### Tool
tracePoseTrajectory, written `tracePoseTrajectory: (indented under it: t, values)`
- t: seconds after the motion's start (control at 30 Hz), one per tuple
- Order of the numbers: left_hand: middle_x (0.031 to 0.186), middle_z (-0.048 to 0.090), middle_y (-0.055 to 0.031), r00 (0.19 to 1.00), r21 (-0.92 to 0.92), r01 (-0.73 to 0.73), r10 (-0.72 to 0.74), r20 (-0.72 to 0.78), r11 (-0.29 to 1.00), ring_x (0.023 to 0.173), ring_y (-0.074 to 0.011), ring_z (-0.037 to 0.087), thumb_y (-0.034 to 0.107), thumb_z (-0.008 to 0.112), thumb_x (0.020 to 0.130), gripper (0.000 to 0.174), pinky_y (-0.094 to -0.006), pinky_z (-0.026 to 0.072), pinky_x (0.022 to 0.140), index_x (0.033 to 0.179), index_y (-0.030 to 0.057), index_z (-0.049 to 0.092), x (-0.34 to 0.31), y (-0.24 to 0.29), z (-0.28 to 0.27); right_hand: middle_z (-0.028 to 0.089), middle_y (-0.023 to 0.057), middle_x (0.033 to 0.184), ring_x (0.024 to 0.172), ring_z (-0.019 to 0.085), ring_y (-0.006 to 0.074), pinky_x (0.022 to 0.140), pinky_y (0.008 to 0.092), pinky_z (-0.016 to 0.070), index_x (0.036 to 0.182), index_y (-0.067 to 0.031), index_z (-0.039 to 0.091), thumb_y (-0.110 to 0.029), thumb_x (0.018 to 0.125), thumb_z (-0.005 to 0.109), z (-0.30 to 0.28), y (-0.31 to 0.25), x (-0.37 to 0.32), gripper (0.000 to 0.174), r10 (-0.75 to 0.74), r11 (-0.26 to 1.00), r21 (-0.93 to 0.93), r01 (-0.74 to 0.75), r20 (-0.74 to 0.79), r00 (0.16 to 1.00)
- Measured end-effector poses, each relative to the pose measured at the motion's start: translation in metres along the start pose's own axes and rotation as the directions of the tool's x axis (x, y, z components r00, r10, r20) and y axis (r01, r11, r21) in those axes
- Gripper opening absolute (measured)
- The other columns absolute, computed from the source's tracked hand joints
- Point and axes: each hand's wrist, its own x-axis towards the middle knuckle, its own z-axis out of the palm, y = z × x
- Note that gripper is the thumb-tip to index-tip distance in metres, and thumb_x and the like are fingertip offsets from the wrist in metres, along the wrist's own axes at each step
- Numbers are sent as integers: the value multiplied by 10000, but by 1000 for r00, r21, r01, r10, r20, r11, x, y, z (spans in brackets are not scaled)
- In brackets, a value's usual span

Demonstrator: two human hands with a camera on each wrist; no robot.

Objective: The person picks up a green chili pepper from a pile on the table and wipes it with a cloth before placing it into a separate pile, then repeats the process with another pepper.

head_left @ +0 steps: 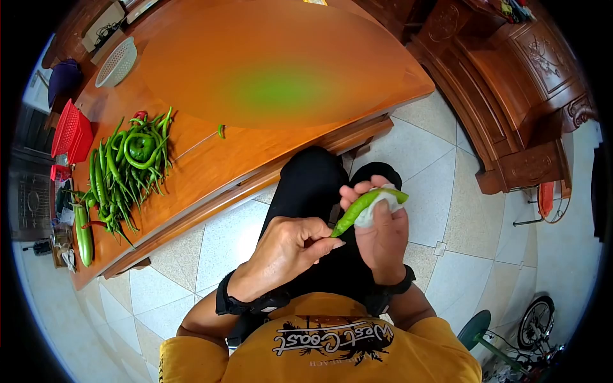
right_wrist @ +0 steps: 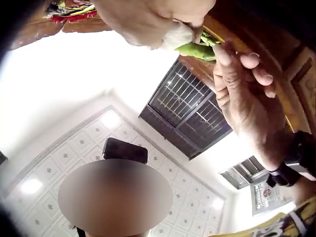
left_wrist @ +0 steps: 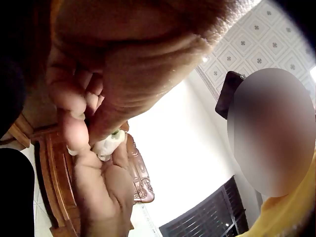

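Over the person's lap, both hands hold one long green chili pepper [head_left: 350, 217]. My left hand [head_left: 278, 255] pinches its lower, narrow end between thumb and fingertips. A crumpled white cloth [head_left: 366, 219] lies in my right hand [head_left: 386, 242], whose thumb presses cloth and pepper together against the fingers. In the right wrist view, the pepper [right_wrist: 195, 51] reaches from the cloth [right_wrist: 178, 34] to the left hand's fingertips. Most of it is hidden in the left wrist view, where the cloth [left_wrist: 109, 145] shows between the hands.
On the wooden table [head_left: 198, 172] lies a heap of green chilies [head_left: 118, 166] with a round green pepper [head_left: 140, 148]. Nearby are a single small chili [head_left: 221, 131], a long pale-green vegetable [head_left: 83, 236], a red basket [head_left: 71, 131] and a white basket [head_left: 117, 62].
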Motion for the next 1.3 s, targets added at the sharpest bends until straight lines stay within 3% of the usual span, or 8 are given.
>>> tracePoseTrajectory:
  t: [0.13, 0.33, 0.53, 0.87, 0.97, 1.17, 1.27, 1.3]
  values:
    - [621, 607, -101, 1000, 22, -14, 14, 1, 1000, 508, -143, 595, 67, 710, 818, 126, -273, 439, 466, 768, -29, 646, -1, -1, 0, 587, 148, 1164, 1121, 576, 344, 973, 445, 464, 1274, -8, 437, -170, 958, 534, -1, 2, 1, 368, -64, 997, 38, 65, -42, 997]
    - [637, 621, -101, 999, 28, -43, 44, -11, 999, 520, -150, 607, 71, 698, 826, 108, -275, 455, 476, 797, -26, 659, 1, 1, 2, 562, 167, 1201, 1152, 557, 349, 995, 455, 444, 1294, -8, 414, -148, 966, 509, 4, 0, -4, 369, 160, 987, -25, -158, 72, 985]
    - [645, 635, -99, 1000, 14, -6, 6, 9, 1000, 530, -149, 614, 83, 666, 857, 99, -273, 466, 486, 839, -13, 677, 2, 2, 0, 569, 164, 1182, 1144, 562, 339, 994, 455, 446, 1288, -6, 410, -148, 967, 508, 8, 0, -6, 364, 197, 979, -74, -189, 115, 974]
    - [600, 600, -94, 984, -23, 112, -107, 144, 993, 502, -158, 564, 152, 635, 898, 175, -289, 440, 484, 857, -13, 676, 0, 10, -6, 591, 146, 1130, 1044, 622, 296, 904, 397, 515, 1256, 7, 453, -149, 956, 531, 4, -7, 4, 347, -95, 981, -166, 98, 28, 995]
    - [620, 602, -120, 985, 94, -39, 23, 174, 995, 506, -188, 560, 168, 617, 911, 194, -299, 435, 495, 889, -15, 674, 0, 1, -9, 589, 158, 1143, 1041, 626, 286, 895, 377, 524, 1260, 28, 438, -161, 954, 537, 0, -12, 5, 374, -111, 966, -233, 109, 6, 994]
    - [663, 619, -150, 989, 5, -43, 42, 141, 999, 527, -211, 557, 156, 604, 918, 184, -313, 437, 518, 918, -14, 675, 0, 3, -9, 594, 170, 1137, 1008, 642, 293, 880, 375, 530, 1319, 37, 386, -155, 945, 548, 6, -16, 5, 451, 43, 959, -282, -25, 58, 997]
    - [629, 608, -128, 989, -20, -143, 144, 45, 990, 515, -192, 555, 154, 607, 917, 179, -300, 433, 507, 915, -11, 679, 1, -5, -4, 587, 164, 1151, 1040, 626, 295, 917, 378, 500, 1337, 41, 359, -105, 941, 541, 3, -13, 1, 460, 166, 959, -254, -130, 127, 978]
    - [617, 602, -119, 993, -16, -85, 86, 77, 996, 511, -185, 554, 154, 611, 915, 177, -295, 433, 504, 914, -9, 680, 2, -4, -6, 586, 164, 1150, 1049, 621, 293, 923, 379, 494, 1335, 45, 360, -99, 938, 542, 5, -11, 0, 459, 191, 952, -267, -150, 134, 972]
